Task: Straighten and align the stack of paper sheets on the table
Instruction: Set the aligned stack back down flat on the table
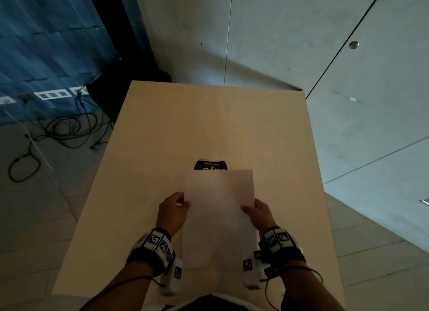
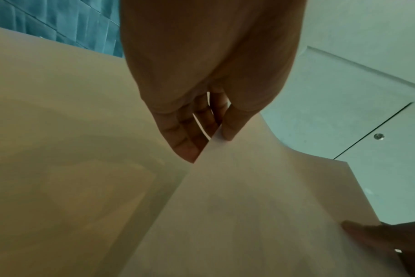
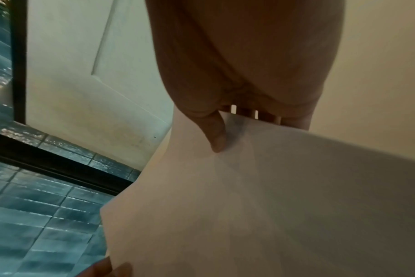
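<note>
Both hands have hold of the stack of paper sheets (image 1: pixel 219 208), which is raised off the table (image 1: pixel 162 136) and tilted up toward the person, over the near half of the tabletop. The left hand (image 1: pixel 173 212) sits at the stack's nine o'clock edge, thumb on the face of the top sheet and fingers curled round behind, pinching it. The right hand (image 1: pixel 256 214) mirrors it at three o'clock, thumb laid across the front and the fingers tucked behind the sheets. From the left wrist view the thumb (image 2: pixel 235 123) presses the edge of the paper against the fingers (image 2: pixel 183 135) underneath; from the right wrist view the thumb (image 3: pixel 216 135) lies flat on the paper while the fingertips show through gaps at the sheet's far edge. The sheets look squared at the top corners, though how many there are I cannot tell. At twelve o'clock, just beyond the stack's top edge, a dark purple packet (image 1: pixel 210 165) lies on the table, partly hidden by the paper.
</note>
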The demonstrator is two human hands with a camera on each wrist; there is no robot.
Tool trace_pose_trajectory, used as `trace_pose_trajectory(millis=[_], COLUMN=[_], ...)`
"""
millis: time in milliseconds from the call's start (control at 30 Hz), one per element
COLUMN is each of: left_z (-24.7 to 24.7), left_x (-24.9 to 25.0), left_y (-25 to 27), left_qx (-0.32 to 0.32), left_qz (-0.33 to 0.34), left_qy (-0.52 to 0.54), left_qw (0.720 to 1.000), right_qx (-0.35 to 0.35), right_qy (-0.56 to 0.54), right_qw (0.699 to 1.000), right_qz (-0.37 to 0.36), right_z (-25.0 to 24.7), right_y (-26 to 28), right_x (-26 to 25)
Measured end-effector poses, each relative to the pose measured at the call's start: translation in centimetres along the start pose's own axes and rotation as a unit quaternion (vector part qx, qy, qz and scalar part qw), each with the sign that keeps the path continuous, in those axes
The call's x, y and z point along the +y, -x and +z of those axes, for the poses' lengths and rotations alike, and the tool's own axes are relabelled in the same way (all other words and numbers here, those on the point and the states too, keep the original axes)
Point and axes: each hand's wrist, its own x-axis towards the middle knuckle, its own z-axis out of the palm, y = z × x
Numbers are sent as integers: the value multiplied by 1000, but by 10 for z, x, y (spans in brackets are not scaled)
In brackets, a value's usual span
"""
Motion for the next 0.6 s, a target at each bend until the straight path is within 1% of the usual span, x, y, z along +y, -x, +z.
trace_pose_trajectory(millis=[167, 367, 600], left_z=[-1, -5, -5], left_x=[4, 11, 16], left_y=[-28, -66, -100], left_qx=[18, 19, 16], left_qz=[3, 11, 6], left_qy=[-22, -62, -74], left_qw=[1000, 998, 997], right_qx=[0, 36, 55], right_qy=[74, 106, 155], right_qw=[997, 994, 986], right_qz=[1, 1, 2], right_z=[11, 14, 17], right_y=[-16, -40, -66], right_x=[-13, -34, -48])
